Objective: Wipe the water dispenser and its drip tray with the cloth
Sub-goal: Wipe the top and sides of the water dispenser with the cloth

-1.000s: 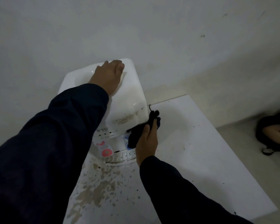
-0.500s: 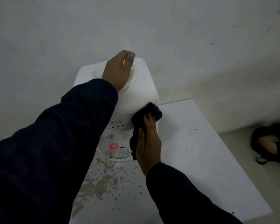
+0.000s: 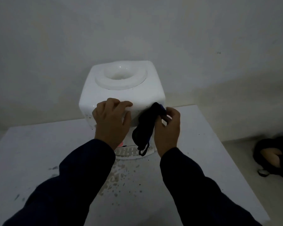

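Note:
A white countertop water dispenser (image 3: 121,93) stands against the wall, its round bottle well open on top. My left hand (image 3: 110,121) rests with spread fingers on the dispenser's upper front edge. My right hand (image 3: 167,128) pinches a dark cloth (image 3: 145,128) against the front right corner; the cloth hangs down over the front panel. Below it the white slotted drip tray (image 3: 131,152) shows between my wrists. A red tap is mostly hidden behind my left wrist.
The dispenser sits on a white table (image 3: 203,152) with brownish stains and specks (image 3: 118,176) in front of the tray. A person's foot in a dark sandal (image 3: 269,157) lies on the floor at the right. The wall is close behind.
My left hand has come off the dispenser's top rear down to its front edge. My right hand has shifted the cloth at the front right corner. The view now faces the dispenser squarely.

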